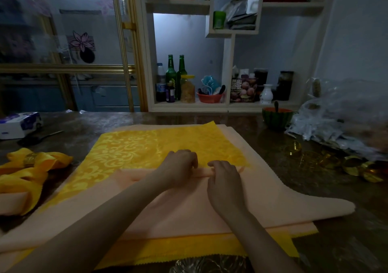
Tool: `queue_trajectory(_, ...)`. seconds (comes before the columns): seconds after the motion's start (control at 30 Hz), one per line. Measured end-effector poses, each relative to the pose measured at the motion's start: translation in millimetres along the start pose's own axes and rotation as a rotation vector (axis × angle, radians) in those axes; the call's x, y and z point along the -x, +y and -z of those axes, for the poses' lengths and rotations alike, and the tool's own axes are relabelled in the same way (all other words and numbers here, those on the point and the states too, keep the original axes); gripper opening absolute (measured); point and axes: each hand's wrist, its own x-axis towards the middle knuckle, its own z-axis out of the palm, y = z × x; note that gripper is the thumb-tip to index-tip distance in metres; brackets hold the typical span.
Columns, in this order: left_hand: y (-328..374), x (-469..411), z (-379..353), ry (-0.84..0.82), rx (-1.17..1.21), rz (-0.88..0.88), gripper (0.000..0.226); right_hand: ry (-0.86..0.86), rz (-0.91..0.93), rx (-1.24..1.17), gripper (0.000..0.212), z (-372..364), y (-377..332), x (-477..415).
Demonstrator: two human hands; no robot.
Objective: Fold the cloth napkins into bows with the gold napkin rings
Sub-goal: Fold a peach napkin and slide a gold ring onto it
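near edge: a glass dish [210,264] peeks out by the napkin stack's pinked yellow hem. on top of the stack the peach napkin [189,214] lies flat on the marble table [325,184], both forearms reaching in over it. right hand [224,180] sits slightly nearer us, left hand [180,165] just beyond, side by side and close. both hands' fingers are curled down, pinching the napkin's folded far edge [202,173]. that edge is a narrow ridge, long axis left to right, directly under the fingertips.

we judge this is the pleating step, early for this napkin. past the ridge a yellow damask napkin [147,146] shows. next it needs a ring: loose gold napkin rings [352,165] lie well apart to the right, nearer the right hand. a finished bow [31,174] sits left. far: green bottles [171,73] on shelves.
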Motion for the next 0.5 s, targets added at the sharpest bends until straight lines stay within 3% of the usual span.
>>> queue_trajectory(0.13,-1.1,18.0,-9.2,0.059,-0.07,-0.162,0.02,-0.081,0.11,0.074,0.052,-5.8,2.5,-3.8)
queue_trajectory(0.23,-1.8,29.1,-10.7,0.098,-0.014,-0.215,0.028,-0.18,0.102,0.133,0.037,-5.6,8.8,-3.7)
queue_trajectory(0.37,-4.5,35.7,-5.2,0.08,0.229,-0.033,0.023,-0.126,0.094,0.17,0.029,-0.7,6.6,-2.7)
queue_trajectory(0.5,-16.9,35.8,-1.5,-0.016,0.213,0.131,0.026,-0.077,0.053,0.141,0.021,1.4,5.7,-3.5)
